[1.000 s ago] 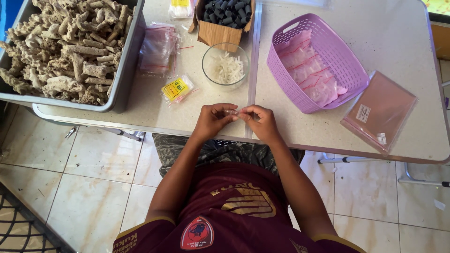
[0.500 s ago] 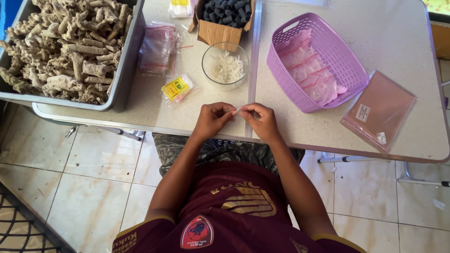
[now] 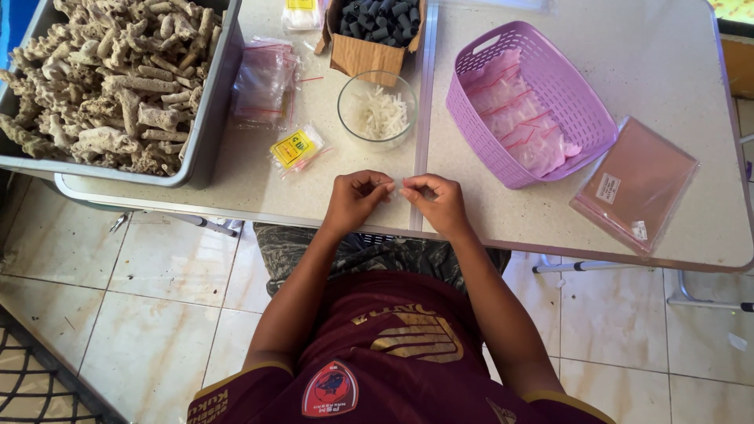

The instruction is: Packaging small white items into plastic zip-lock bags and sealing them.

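**Two hands pinch a tiny thing at the table edge**

A very small pale thing (image 3: pixel 395 188) sits between the two hands, right at the near edge of the table (image 3: pixel 487 228). It is too little to tell what it is. The left hand (image 3: pixel 357 198) pinches one end with its fingertips closed on it. The right hand (image 3: pixel 433 200) pinches the other end the same way. The two hands almost touch each other.

Just past the hands stands a round glass bowl (image 3: pixel 378 109) with small white bits in it. To the left of the bowl lies a small clear bag with a yellow label (image 3: pixel 294 147). A bit farther back lies a pile of clear bags with red strips (image 3: pixel 263 78). Behind the bowl is a brown cardboard box (image 3: pixel 369 51) full of little dark tubes. Beside it, at the top edge, is another small bag with a yellow label (image 3: pixel 301 9).

On the left is a big grey tray (image 3: pixel 210 118) heaped with rough, pale, rocky pieces (image 3: pixel 102 78).

On the right is a purple basket (image 3: pixel 585 118) with holes in its walls. Clear filled bags with red strips (image 3: pixel 514 118) lie inside it. Farther right, a flat stack of pinkish clear bags (image 3: pixel 636 184) lies on the table, with a small white label on top.
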